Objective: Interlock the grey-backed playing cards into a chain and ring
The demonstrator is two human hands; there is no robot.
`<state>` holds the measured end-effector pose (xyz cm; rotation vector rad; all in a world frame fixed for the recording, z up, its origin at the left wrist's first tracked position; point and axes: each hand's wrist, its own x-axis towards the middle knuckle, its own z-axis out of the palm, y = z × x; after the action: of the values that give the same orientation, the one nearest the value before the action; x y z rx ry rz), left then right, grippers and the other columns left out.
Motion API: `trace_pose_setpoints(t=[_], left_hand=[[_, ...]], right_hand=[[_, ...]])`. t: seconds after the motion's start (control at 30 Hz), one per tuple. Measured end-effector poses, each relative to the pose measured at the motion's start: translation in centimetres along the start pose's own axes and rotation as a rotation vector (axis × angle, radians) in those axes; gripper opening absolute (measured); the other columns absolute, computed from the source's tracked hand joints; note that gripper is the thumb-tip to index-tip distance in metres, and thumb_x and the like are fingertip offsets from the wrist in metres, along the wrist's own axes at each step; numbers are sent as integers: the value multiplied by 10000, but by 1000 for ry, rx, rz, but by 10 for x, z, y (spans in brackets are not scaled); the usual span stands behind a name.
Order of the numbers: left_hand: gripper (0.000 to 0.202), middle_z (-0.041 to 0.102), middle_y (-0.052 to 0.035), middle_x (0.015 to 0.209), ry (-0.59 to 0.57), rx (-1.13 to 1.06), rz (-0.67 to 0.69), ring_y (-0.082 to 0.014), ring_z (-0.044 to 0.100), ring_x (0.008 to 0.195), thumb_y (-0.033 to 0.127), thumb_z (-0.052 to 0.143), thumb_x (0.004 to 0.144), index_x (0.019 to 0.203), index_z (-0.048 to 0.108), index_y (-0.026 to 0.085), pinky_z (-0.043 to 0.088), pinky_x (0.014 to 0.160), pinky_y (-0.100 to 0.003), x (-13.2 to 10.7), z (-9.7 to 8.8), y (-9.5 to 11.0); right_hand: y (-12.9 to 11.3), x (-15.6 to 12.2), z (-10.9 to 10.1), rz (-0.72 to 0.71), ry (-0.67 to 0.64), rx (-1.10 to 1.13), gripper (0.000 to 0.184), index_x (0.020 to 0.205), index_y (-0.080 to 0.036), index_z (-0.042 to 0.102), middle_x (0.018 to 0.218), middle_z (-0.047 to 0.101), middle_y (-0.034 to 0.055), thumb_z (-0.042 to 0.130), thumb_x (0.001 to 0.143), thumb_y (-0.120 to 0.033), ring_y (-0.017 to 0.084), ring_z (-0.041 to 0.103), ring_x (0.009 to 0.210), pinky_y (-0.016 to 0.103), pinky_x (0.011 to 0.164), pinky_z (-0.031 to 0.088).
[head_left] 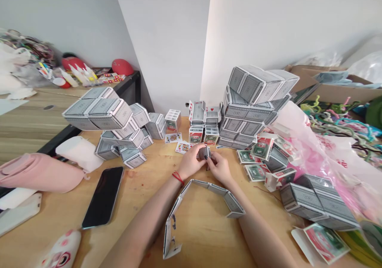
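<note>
At mid-table, my left hand (191, 164) and my right hand (219, 167) meet around grey-backed playing cards (204, 152). My left fingers are curled round the cards' far and left side, while my right fingertips pinch their near right edge. How many cards there are is unclear. Closer to me, between my forearms, a bent chain of joined cards (200, 183) stands on edge in an open curve. Loose face cards (182, 147) lie just beyond my left hand. Past the hands, upright card decks (196, 136) stand beside each other.
Stacked card blocks rise at left (109, 113) and right (247, 113). Card boxes (262, 146) are scattered at right near pink plastic bags (313, 136). A black phone (103, 198) lies at left by a pink case (44, 172). More card blocks (316, 204) sit at near right.
</note>
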<state>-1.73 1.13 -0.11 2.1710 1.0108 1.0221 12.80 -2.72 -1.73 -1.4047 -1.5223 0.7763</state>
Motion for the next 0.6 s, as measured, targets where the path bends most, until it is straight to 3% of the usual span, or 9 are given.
trace_pose_setpoints(t=[0.33, 0.47, 0.6], left_hand=[[440, 497, -59, 1206, 16, 2, 37, -198, 422, 1169, 122, 593, 683, 1093, 458, 209, 342, 995, -411, 1, 1, 0], [413, 509, -73, 1193, 10, -65, 84, -200, 433, 1159, 108, 576, 696, 1083, 465, 198, 353, 985, -411, 1, -3, 3], [262, 559, -80, 1127, 56, -134, 147, -189, 471, 1117, 141, 524, 760, 1018, 514, 188, 374, 963, -395, 1, -7, 5]], right_hand=[[5, 0, 5, -90, 44, -265, 224, 930, -203, 586, 821, 665, 70, 420, 810, -292, 203, 610, 670, 258, 584, 426], [3, -2, 5, -70, 74, -398, 265, 1009, -206, 567, 778, 671, 54, 392, 831, -298, 190, 611, 625, 240, 553, 413], [5, -3, 5, -61, 148, -539, 301, 1046, -193, 565, 753, 676, 56, 358, 847, -281, 183, 609, 582, 234, 523, 400]])
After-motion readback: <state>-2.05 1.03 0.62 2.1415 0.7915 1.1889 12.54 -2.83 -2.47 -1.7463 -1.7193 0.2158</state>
